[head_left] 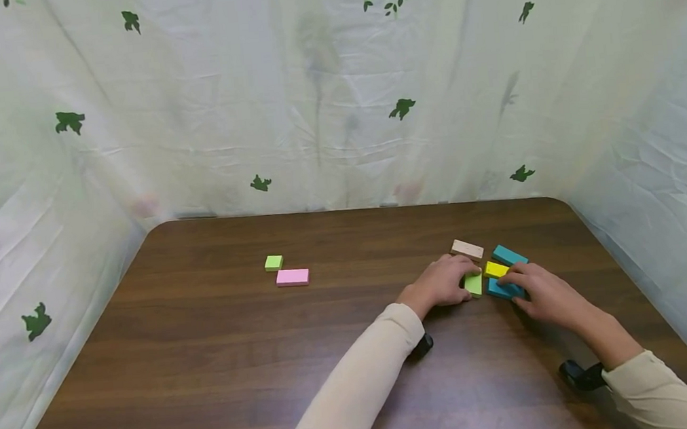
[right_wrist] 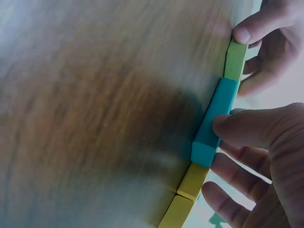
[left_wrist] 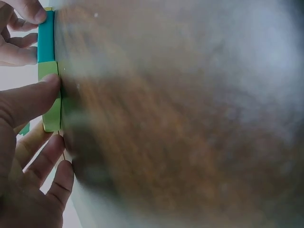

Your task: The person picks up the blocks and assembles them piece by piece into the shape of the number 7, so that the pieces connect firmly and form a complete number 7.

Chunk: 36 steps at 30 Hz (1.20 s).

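My left hand (head_left: 444, 282) pinches a light green block (head_left: 474, 285) between thumb and fingers; its thumb crosses the green block's (left_wrist: 52, 114) near face in the left wrist view. Beside it, my right hand (head_left: 549, 295) grips a blue block (head_left: 502, 288), thumb on the near side, as the right wrist view shows on the blue block (right_wrist: 213, 126). The green and blue blocks stand end to end, apparently touching. Just behind lies a yellow block (head_left: 495, 269), with a second blue block (head_left: 509, 254) and a pale wooden block (head_left: 467, 249) farther back. My right hand partly covers the front blue block.
A pink block (head_left: 292, 277) and a small light green block (head_left: 273, 263) lie left of centre on the brown wooden table (head_left: 209, 362). Two yellow pieces (right_wrist: 192, 181) show past the blue block in the right wrist view. Leaf-printed curtains (head_left: 285, 110) surround the table.
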### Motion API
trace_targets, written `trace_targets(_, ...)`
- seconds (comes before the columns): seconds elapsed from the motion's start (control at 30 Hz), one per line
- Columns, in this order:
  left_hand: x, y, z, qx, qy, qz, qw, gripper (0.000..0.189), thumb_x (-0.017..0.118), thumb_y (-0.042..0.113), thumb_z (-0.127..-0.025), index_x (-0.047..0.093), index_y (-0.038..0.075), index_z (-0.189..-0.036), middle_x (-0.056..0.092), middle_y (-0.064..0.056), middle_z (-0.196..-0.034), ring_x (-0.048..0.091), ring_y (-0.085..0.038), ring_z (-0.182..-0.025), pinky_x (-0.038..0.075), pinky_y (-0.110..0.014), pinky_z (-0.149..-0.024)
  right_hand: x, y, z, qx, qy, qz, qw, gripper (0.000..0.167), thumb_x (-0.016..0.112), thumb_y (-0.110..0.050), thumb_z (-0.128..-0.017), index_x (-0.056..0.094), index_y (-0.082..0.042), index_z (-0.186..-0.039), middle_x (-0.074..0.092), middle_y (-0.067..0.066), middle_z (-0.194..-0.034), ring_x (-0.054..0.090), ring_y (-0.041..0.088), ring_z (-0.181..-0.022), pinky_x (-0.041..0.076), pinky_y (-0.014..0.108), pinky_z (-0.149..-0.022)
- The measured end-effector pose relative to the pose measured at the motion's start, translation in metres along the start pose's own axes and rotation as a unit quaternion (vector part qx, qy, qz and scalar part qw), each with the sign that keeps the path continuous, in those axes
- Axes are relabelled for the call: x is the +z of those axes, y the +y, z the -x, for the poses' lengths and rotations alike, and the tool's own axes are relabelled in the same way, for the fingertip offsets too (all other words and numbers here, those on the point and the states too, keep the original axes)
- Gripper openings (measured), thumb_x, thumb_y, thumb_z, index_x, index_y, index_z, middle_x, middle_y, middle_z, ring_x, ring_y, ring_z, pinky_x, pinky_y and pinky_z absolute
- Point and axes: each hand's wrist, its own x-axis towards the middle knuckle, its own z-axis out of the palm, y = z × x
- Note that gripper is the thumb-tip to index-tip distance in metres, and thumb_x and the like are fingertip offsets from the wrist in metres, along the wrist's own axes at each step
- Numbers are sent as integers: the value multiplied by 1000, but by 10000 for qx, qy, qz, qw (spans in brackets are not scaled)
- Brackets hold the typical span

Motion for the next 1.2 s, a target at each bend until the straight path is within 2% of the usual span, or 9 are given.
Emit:
trace_targets(0.23, -3, -2, 2, 109, 17, 113, 9999, 51, 70, 25, -91, 58, 18, -139, 56, 0, -143, 53, -15, -129, 41, -21, -108, 1, -1, -1, 55, -53, -5, 10000, 31, 78, -2, -78, 73, -5, -108, 67, 14, -108, 62, 32, -99, 53, 56, -89)
trace_targets(0.4, -9, -4, 5, 186, -39, 286, 9994, 52, 72, 23, -89, 59, 15, -139, 58, -3, -140, 55, -15, -126, 43, -20, -105, 1, -1, -1, 122, -120, -3, 9999, 32, 79, -2, -79, 72, -6, -110, 67, 15, -110, 62, 33, -101, 53, 57, -91)
trace_targets(0.5, -13, -7, 10, 291, -23, 234, 9993, 53, 72, 23, -89, 59, 14, -139, 57, -3, -141, 55, -16, -127, 43, -21, -106, 1, -2, 0, 92, -99, 8, 9999, 32, 78, -2, -79, 72, -6, -110, 66, 15, -111, 62, 33, -101, 53, 57, -90)
trace_targets(0.7, -31, -13, 31, 599, 160, 42, 9981, 52, 72, 20, -88, 60, 12, -138, 56, -5, -142, 55, -18, -129, 44, -23, -107, -1, -2, 1, -54, -13, 22, 10000, 31, 77, 0, -80, 72, -5, -109, 66, 14, -109, 62, 33, -100, 53, 55, -89)
trace_targets(0.83, -43, -18, 46, 682, 300, 32, 9972, 51, 73, 18, -87, 61, 11, -136, 57, -6, -140, 56, -20, -128, 44, -26, -107, -2, -1, 1, -117, 51, 28, 9999, 31, 77, 1, -79, 72, -5, -108, 67, 13, -107, 63, 32, -98, 54, 54, -88)
trace_targets(1.2, -57, -35, 79, 855, 566, 286, 9943, 50, 77, 13, -83, 64, 6, -131, 59, -10, -135, 58, -24, -125, 46, -32, -106, -3, -4, 1, -18, -97, 46, 9999, 31, 76, 1, -80, 72, -5, -110, 66, 14, -109, 62, 32, -98, 54, 55, -88)
